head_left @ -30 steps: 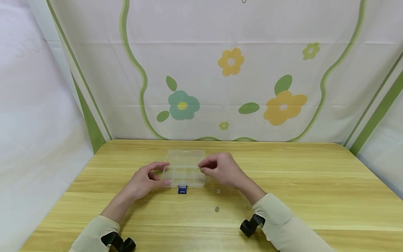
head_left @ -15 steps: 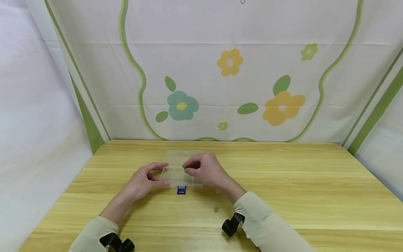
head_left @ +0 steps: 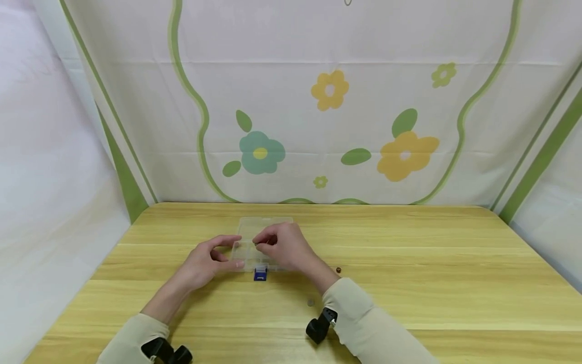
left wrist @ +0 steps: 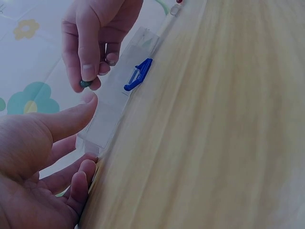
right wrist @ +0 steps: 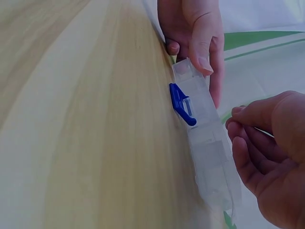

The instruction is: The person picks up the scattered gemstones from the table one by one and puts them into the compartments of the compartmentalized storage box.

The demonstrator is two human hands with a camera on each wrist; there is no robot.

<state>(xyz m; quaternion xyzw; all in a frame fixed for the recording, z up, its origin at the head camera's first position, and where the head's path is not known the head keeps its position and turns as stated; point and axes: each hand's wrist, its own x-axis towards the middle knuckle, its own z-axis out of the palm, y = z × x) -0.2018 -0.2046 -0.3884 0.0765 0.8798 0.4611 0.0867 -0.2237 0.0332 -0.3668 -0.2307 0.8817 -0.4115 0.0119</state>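
Observation:
A clear plastic compartment box (left wrist: 107,117) lies on the table with its lid (head_left: 254,227) folded back, away from the person. My left hand (head_left: 204,260) holds the box's left end, thumb along the near side and fingers behind. Over the left compartments, my right hand (head_left: 286,247) pinches a small dark green bead (left wrist: 85,83) between thumb and fingertip. In the left wrist view the bead hangs just above the left thumb. A blue latch (head_left: 260,273) sticks out from the box's near side. The right hand covers part of the compartments in the head view.
On the wooden table (head_left: 409,283), a dark brown-red bead (head_left: 338,270) lies right of the right wrist. A small greyish round piece (head_left: 311,303) lies nearer the person. A flower-printed cloth (head_left: 295,101) hangs behind the table.
My right hand has moved left across the box, carrying the bead from its right end toward the left compartments. Its wrist now hides a small pale piece and uncovers the brown-red bead. The left hand stays put.

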